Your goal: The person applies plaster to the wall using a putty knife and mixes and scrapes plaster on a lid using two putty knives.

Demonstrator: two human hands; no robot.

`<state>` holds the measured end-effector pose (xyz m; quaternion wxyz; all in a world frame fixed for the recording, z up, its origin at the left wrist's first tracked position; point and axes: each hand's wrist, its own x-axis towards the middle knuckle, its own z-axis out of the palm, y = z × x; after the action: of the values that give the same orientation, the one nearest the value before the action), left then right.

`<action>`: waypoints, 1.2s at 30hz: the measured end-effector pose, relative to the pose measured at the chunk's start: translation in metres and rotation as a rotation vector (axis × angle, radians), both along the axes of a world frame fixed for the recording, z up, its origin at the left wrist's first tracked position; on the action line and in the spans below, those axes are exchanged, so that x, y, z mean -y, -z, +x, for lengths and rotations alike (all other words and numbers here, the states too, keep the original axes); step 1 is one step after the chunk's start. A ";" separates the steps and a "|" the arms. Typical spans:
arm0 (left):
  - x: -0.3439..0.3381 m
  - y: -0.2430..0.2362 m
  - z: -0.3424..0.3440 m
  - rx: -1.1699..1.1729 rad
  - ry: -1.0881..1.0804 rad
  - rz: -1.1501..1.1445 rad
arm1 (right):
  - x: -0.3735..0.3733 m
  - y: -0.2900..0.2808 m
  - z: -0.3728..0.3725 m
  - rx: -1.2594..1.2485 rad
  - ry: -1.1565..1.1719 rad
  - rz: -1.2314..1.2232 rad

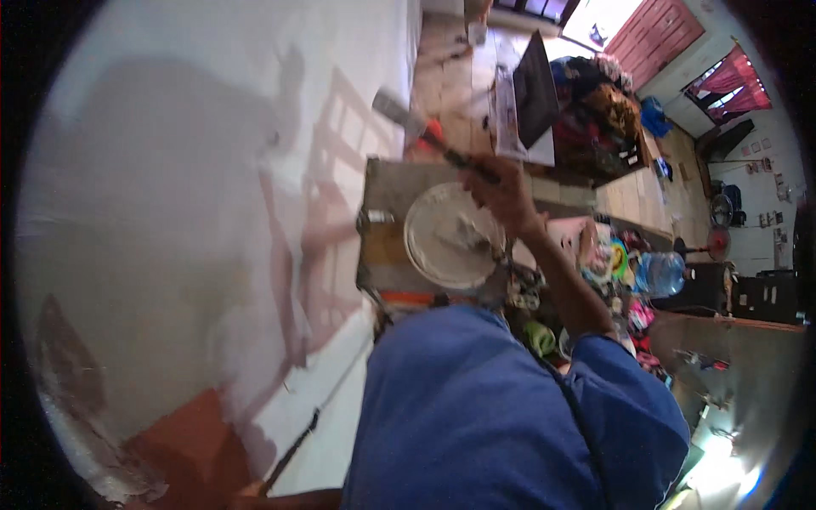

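My right hand [501, 195] is closed around the dark handle of a putty knife [397, 109]. The tool is raised, its flat grey blade pointing up and left towards the white wall [212, 170]. Below the hand, a round white tub [414, 255] holds pale paste with a rough lump in it. This tub stands on a worn, brownish-grey table [381, 246]. My left arm [289, 500] shows at the lower edge, low along the wall; its fingers cannot be made out.
Shadows fall on the wall, which has a reddish-brown patch [200, 442] low down. Right of the table are a blue water bottle [660, 274] and cluttered household things. Farther off lie a heap of clothes [612, 110] and a dark upright panel [535, 92]. A dark cord [293, 446] hangs near the wall.
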<state>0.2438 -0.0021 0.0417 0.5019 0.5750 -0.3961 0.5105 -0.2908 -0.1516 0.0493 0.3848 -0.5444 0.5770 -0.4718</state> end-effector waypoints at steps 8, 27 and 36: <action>0.038 0.048 -0.150 -0.257 0.803 0.700 | -0.023 0.002 -0.038 0.150 0.081 0.149; 0.103 0.001 -0.333 -0.404 1.410 2.023 | -0.159 0.092 -0.051 -0.378 0.275 0.115; 0.093 -0.009 -0.369 -0.306 1.400 2.292 | -0.169 0.068 -0.039 -0.281 0.388 0.250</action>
<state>-0.1253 -0.0951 0.0504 -0.0650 0.3968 -0.7437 -0.5341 -0.3302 0.0178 -0.0190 0.2676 -0.4321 0.7722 -0.3814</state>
